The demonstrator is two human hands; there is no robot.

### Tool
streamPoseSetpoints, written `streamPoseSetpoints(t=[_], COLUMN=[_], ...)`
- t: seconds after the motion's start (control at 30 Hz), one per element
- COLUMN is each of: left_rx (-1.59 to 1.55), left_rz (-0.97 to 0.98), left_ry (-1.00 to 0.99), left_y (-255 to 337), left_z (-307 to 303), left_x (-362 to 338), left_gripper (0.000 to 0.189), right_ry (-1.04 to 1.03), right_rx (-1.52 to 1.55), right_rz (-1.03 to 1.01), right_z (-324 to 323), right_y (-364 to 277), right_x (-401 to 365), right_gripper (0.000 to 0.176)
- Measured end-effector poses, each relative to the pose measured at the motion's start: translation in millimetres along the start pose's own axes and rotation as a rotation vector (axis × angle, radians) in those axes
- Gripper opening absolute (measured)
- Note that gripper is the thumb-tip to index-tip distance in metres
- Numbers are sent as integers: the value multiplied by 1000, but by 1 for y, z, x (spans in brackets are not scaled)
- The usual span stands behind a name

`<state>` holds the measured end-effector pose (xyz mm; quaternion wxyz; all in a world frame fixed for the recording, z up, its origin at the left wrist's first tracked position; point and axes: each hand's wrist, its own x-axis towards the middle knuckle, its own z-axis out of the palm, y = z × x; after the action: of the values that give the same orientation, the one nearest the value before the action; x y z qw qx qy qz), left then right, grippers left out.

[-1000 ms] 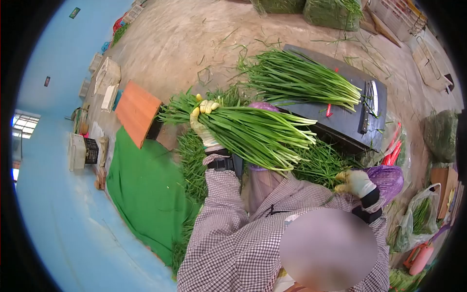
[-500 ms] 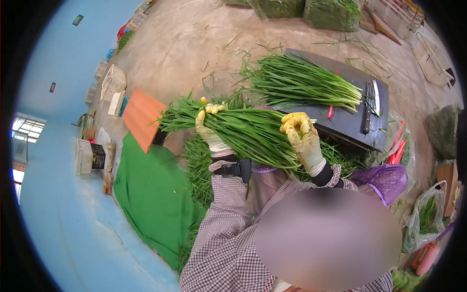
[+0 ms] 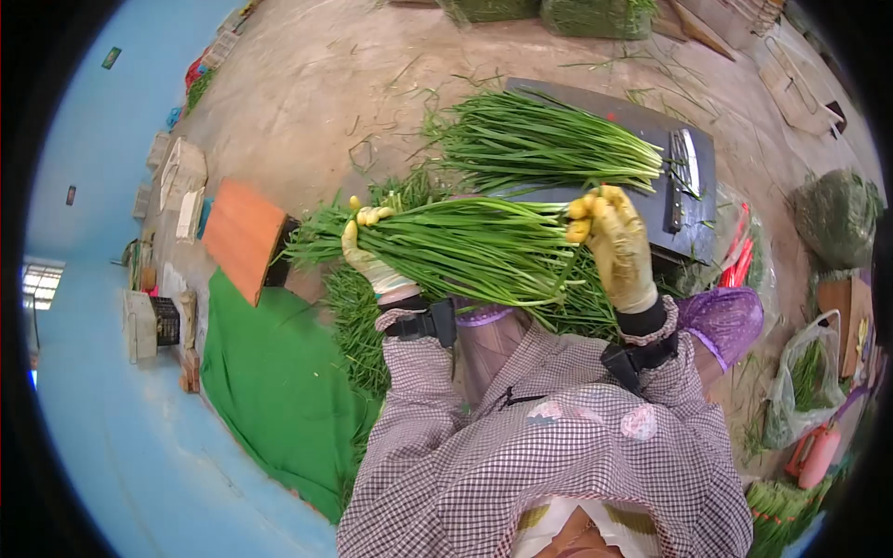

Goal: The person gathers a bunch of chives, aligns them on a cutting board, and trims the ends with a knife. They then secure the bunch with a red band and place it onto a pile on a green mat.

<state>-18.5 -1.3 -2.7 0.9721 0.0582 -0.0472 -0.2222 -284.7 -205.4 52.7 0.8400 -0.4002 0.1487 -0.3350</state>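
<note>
A bunch of long green Chinese chives (image 3: 474,244) lies across my lap, raised between both hands. My left hand (image 3: 370,253), in a yellow-stained glove, is wrapped round the leafy end on the left. At the pale stem end, my gloved right hand (image 3: 619,249) has its fingers curled in on stem tips. Just beyond, a second bunch of chives (image 3: 549,144) rests on a dark board (image 3: 642,128). A knife (image 3: 690,172) lies on that board, right of the stem ends. Loose chives (image 3: 358,325) are heaped below the held bunch.
Green cloth (image 3: 279,391) covers the floor at left, near an orange board (image 3: 244,240). Red strips (image 3: 739,256) lie in clear plastic at right. A plastic bag (image 3: 805,386) with greens stands farther right. Wrapped green bales (image 3: 595,17) sit at the back.
My right hand has turned and its fingers have moved onto the stem tips. The stem end now looks more evenly spread. The whole view has shifted slightly.
</note>
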Motion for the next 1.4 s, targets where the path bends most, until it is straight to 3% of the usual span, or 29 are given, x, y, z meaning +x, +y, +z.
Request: streamPoseSetpoints(t=[0.13, 0.27, 0.4, 0.43, 0.53, 0.57, 0.63, 0.7, 0.77, 0.83, 0.87, 0.97, 1.03, 1.07, 1.1, 1.13, 1.23, 1.3, 1.4], left_rx=[2, -30, 88, 83, 88, 107, 111, 87, 118, 224, -41, 6, -23, -38, -40, -40, -59, -85, -72], left_rz=[9, 41, -60, -59, -56, -56, -79, -117, -95, -28, -102, -32, -12, -16, -70, -121, -267, -369, -447], left_ry=[-24, 91, -83, -80, -46, -18, -42, -130, -33, 124, -30, -90, -115, -127, -181, -236, -346, -422, -456], left_y=[8, 13, 51, 53, 52, 52, 49, 48, 45, 42, 41, 38, 26, 14, 6, -2, -36, -48, -76], left_z=[-24, -40, -105, -105, -103, -101, -98, -99, -90, -80, -76, -54, -23, -5, 6, 17, 70, 82, 102], left_x=[4, 3, 16, 15, 13, 11, 15, 15, 14, 12, 15, 12, 7, 4, 2, 5, 0, 11, 17], left_gripper=[19, 29, 41, 41, 38, 37, 34, 31, 24, 20, 15, 11, 10, 9, 12, 16, 37, 43, 42], right_ry=[121, 220, 312, 273, -4, -186, -17, -84, -195, -393, -470, -458, -642, -162, -28, -98, -351, -597, -765], right_rx=[66, 26, -47, -203, -1106, -1765, -1538, -1308, -1245, -1382, -1340, -1600, -2070, -1904, -1709, -1674, -1202, -891, -275], right_rz=[-69, -170, -196, -122, 468, 236, 114, -141, -325, -172, -160, 100, 85, 455, 0, -498, -533, -406, 323], right_z=[-35, -63, -126, -140, -170, -179, -143, -99, -52, -35, -54, -106, -161, -117, -134, -117, -71, -68, -51], right_y=[-26, -49, -61, -66, -50, -36, -18, -6, 15, 34, 58, 67, 66, 1, 3, -11, -27, 4, 18], right_x=[-18, -40, -62, -69, -84, -95, -83, -63, -50, -37, -32, -35, -28, -10, -6, 7, 43, 75, 43], right_gripper=[16, 17, 11, 11, 26, 34, 46, 52, 46, 34, 22, 23, 23, 27, 33, 53, 48, 52, 84])
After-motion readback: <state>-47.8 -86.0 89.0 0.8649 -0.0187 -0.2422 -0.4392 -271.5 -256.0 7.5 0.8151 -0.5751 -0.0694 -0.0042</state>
